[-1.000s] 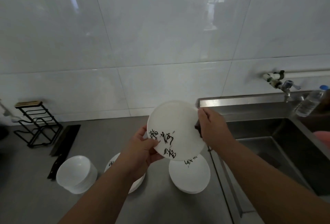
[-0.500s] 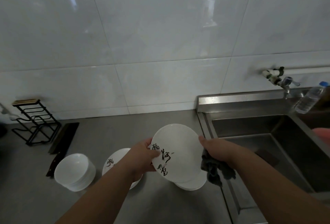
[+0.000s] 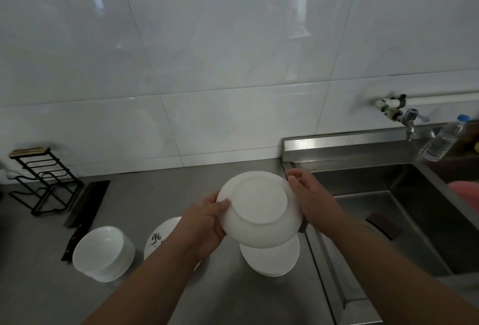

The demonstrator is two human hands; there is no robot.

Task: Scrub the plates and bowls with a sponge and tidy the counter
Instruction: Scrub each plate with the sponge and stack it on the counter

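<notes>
Plate (image 3: 259, 208) mid-frame, held off the counter (image 3: 155, 195), tilted, underside toward camera. Left hand (image 3: 204, 221) grips its left rim, thumb on the back. Right hand (image 3: 311, 195) is curled round the right rim. The dark scrap under its palm is maybe the sponge (image 3: 302, 228), can't confirm. Plate stack (image 3: 272, 260) is just below the held plate, sink (image 3: 375, 153) to the right. Right hand is on the sink side and likely scrubs the back while left steadies.
</notes>
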